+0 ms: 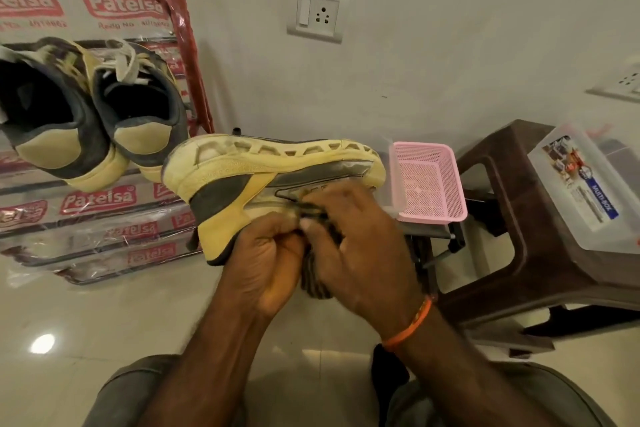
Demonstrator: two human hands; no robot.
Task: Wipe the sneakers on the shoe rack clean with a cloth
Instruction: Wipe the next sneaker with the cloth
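Head view, looking down at both hands over a tiled floor point(104, 319). A yellow-and-grey sneaker point(256, 180) is held in the air at centre, turned sole-up with its heel to the left. The left hand point(266, 263) grips the sneaker from below, near the heel, fingers curled. The right hand point(356, 246), an orange band point(412, 322) on its wrist, clutches a dark cloth point(317, 282) and presses it against the side of the sneaker; the two hands touch. At far left, two more sneakers point(86, 111) sit heels-near on the upper tier of a shoe rack point(100, 218) wrapped in printed plastic. To the right, near the sneaker's toe, is a pink mesh basket point(429, 180). Farther right a brown plastic stool point(540, 229) carries a clear lidded box point(585, 184). A wall socket point(318, 12) is mounted on the far wall.
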